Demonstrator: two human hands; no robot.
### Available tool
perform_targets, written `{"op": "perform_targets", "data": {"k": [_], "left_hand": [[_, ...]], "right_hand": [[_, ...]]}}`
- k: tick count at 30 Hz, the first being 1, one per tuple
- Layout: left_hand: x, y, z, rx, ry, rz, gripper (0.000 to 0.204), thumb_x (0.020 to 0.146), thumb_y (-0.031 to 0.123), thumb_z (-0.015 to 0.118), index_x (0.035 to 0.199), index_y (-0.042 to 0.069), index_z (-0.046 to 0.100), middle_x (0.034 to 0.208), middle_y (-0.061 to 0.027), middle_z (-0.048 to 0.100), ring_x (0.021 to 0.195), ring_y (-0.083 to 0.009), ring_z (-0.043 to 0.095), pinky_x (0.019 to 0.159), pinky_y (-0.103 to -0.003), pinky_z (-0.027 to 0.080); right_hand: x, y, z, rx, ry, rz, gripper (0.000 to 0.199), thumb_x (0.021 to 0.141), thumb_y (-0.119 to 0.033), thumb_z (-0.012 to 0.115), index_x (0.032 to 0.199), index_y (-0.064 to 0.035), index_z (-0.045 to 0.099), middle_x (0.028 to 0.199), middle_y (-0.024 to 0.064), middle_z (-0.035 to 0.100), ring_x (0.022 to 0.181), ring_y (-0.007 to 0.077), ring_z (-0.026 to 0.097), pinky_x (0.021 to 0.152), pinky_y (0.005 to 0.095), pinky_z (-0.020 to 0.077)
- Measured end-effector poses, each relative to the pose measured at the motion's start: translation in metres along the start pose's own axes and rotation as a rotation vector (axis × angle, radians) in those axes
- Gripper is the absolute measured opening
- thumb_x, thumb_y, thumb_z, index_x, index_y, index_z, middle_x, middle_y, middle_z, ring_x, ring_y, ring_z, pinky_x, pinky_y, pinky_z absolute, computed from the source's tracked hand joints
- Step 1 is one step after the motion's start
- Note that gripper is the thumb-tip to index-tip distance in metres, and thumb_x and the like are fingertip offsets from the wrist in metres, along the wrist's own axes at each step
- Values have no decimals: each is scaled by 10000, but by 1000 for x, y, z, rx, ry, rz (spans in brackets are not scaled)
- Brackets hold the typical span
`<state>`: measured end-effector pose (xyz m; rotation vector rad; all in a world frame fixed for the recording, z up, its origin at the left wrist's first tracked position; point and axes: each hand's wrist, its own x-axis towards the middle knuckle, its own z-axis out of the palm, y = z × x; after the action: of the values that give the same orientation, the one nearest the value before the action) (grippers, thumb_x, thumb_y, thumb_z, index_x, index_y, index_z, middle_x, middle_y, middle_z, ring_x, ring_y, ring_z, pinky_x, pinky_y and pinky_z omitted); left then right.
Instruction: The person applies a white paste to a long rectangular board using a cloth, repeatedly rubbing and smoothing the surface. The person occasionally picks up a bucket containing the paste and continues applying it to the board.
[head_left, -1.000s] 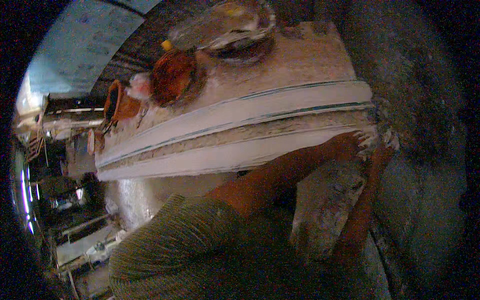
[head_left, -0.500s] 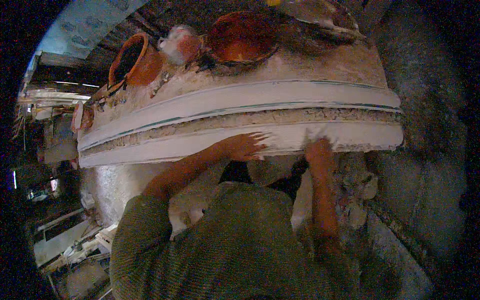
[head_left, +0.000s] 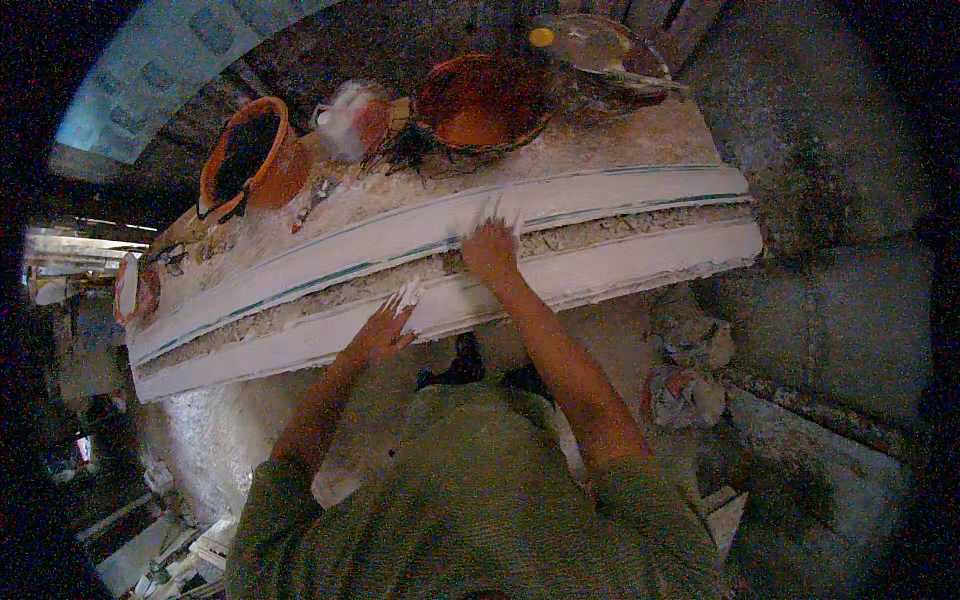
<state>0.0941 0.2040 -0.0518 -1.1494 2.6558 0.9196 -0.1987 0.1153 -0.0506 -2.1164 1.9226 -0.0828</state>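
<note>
Along the bench runs a long white plaster moulding (head_left: pixel 620 262), made of two smooth bands with a rough, crumbly channel (head_left: pixel 590 232) between them. Thin dark green lines edge its far band (head_left: pixel 330 242). My left hand (head_left: pixel 385 328) rests on the near band, fingers stretched out and coated with white at the tips. Farther forward and to the right, my right hand (head_left: pixel 490 250) reaches over the channel to the far band. Its whitened fingers are smeared by motion, so whether it holds anything is unclear.
Behind the moulding stand an orange tub (head_left: pixel 245 155) tilted on its side, a whitish bag (head_left: pixel 352 118) and an orange-red basin (head_left: pixel 480 105). A round pan (head_left: pixel 600 48) lies at the far right. Crumpled bags (head_left: pixel 685 395) lie on the floor at the right.
My right hand has moved left and forward from the near band's right part to the channel and far band. My left hand has shifted left along the near band. The view has tilted.
</note>
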Motion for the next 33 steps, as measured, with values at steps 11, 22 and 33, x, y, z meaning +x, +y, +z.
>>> {"op": "perform_targets", "data": {"k": [11,22,33], "left_hand": [[-19,13,35,-122,189,-315,713,1036,380,567,1568,-28,322,1597,-381,267,1528,-503,205,1248,-532,230],[-69,30,88,-329,484,-643,738,1049,324,546,1629,27,199,1666,-313,164,1542,-492,164,1256,-532,206],[-134,-119,-8,3,451,-378,532,1031,373,571,1476,82,540,1646,-313,225,1530,-509,191,1257,-566,175]], "right_hand": [[73,312,37,-207,52,186,500,1005,-410,541,1268,-3,664,1309,243,630,1221,448,585,1022,619,462],[22,338,62,-272,-18,146,493,983,-386,583,1306,-18,639,1325,223,624,1226,447,573,1012,597,477],[-2,-195,41,179,-123,-222,600,952,-451,587,1211,81,683,1227,328,638,1150,481,616,1061,604,439]]}}
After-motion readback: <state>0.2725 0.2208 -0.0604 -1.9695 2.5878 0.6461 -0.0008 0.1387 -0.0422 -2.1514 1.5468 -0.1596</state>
